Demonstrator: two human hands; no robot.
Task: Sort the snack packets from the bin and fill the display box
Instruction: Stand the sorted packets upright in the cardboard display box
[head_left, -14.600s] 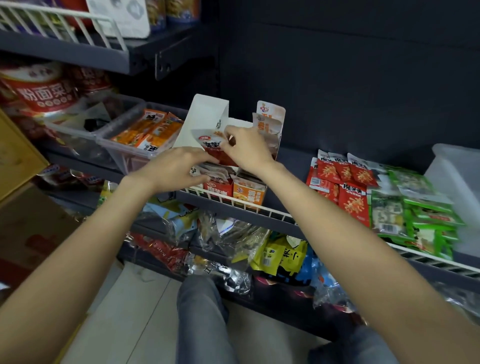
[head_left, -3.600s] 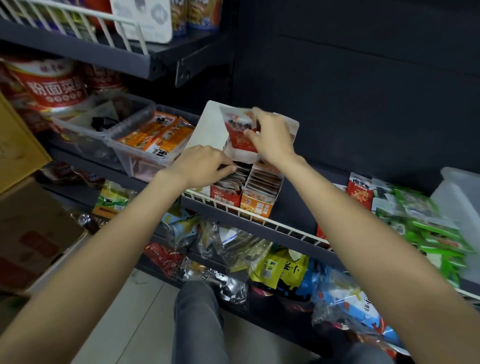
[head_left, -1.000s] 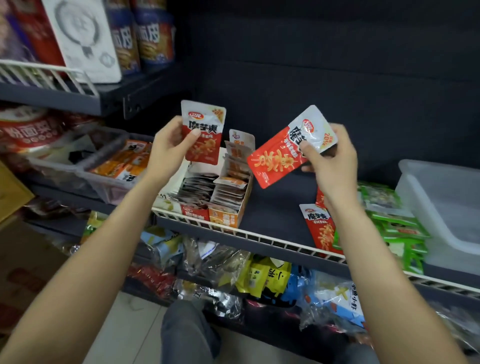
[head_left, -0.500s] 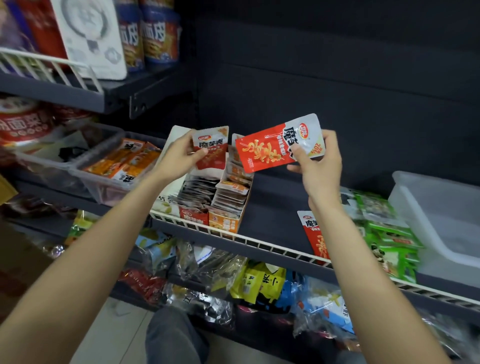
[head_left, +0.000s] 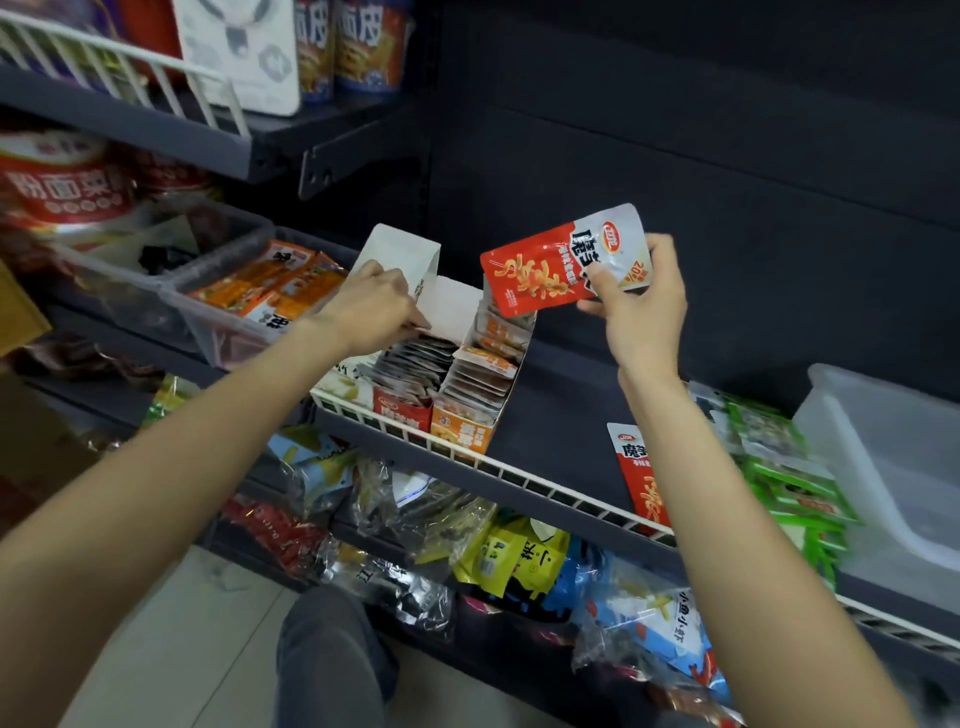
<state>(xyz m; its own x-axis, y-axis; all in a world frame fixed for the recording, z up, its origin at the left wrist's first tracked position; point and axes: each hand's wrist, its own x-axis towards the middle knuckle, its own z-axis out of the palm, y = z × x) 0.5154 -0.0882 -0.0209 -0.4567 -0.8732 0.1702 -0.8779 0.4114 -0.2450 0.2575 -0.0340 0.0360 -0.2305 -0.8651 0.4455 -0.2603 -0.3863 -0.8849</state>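
Step log: filling the red lane of the display box

Step in hand, as judged: loading red packets into the display box, 1 at a time per hand.

- Left hand (head_left: 371, 304) sits low at the back of the white cardboard display box (head_left: 405, 270), fingers curled down into the left lane. Whether it pinches a packet there cannot be told; the fingertips are hidden behind the box wall.
- Right hand (head_left: 641, 296) pinches a red-and-silver foil snack packet (head_left: 556, 265) by its silver end, thumb on the front, and holds it in the air just above the box's right rear corner, tilted with the red end toward the box.
- Box stands on the dark grey shelf (head_left: 566, 415) behind a white wire rail, with 2 lanes: red-fronted on the left, orange-fronted on the right, both stacked with upright packets.
- More stock lies on the same shelf: 1 loose red packet (head_left: 636, 467) beside the right forearm, a pile of green packets (head_left: 784, 478) further right, then a clear plastic bin (head_left: 883, 457).

Next move, as judged: the held packet matches the red lane, so it should cross over the orange lane, turn upright, and slide in behind the stack once the left hand is out of the way. The loose red packet would follow.
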